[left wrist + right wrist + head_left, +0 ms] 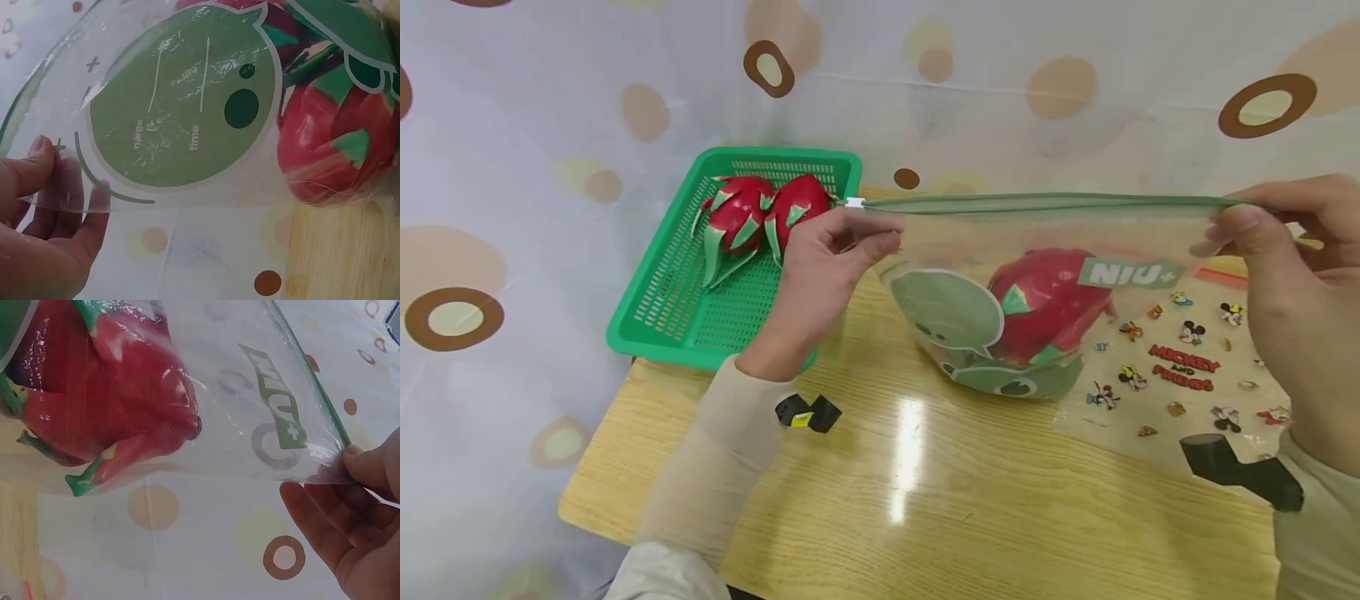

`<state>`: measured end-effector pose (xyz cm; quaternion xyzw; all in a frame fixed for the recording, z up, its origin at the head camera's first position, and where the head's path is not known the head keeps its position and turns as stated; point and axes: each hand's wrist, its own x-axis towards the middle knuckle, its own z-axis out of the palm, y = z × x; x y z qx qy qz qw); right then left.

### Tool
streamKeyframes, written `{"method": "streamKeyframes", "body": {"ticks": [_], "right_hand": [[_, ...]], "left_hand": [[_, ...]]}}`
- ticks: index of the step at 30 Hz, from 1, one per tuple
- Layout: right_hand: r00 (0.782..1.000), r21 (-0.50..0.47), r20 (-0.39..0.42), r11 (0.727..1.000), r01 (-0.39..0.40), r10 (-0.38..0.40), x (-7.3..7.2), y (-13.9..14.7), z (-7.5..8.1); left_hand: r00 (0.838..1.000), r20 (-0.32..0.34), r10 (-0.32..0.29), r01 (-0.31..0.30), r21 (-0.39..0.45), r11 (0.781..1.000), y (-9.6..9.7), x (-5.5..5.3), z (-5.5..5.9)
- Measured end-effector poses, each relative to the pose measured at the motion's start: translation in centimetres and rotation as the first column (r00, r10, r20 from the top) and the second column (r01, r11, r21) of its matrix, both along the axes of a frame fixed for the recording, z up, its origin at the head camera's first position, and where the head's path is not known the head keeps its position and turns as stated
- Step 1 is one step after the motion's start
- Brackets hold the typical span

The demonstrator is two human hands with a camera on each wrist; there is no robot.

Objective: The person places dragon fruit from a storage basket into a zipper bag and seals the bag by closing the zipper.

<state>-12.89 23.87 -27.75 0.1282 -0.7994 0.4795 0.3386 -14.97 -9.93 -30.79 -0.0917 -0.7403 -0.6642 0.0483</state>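
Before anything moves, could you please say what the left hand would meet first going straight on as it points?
The left hand would likely first meet the slider zip bag, whose upper corner it pinches; depth beyond is unclear.

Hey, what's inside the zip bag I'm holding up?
Inside the zip bag is at least one red dragon fruit with green-tipped scales, sitting low. The bag's green printed shapes hide parts of the contents, so I can't tell whether there's another behind.

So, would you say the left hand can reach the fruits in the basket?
Probably not without letting go: the left hand pinches the bag, though the fruits lie uncovered in the basket nearby.
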Motion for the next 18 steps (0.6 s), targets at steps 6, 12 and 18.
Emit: {"method": "streamKeyframes", "body": {"ticks": [6,12,18], "right_hand": [[0.999,-0.013,0.026,0.999,0.035,-0.035,-0.9,0.1,-0.3],[0.976,-0.003,0.174,0.991,0.134,-0.132,-1.5,-0.3,-0.7],[0.912,0.104,0.290,0.957,0.271,-0.290,-0.9,-0.8,-0.5]], "left_hand": [[0.995,-0.102,-0.015,0.017,0.019,1.000,-0.1,0.2,0.3],[0.944,-0.328,-0.030,0.019,-0.037,0.999,0.3,0.0,-0.1],[0.937,-0.347,-0.022,0.010,-0.038,0.999,0.5,0.1,-0.1]]}}
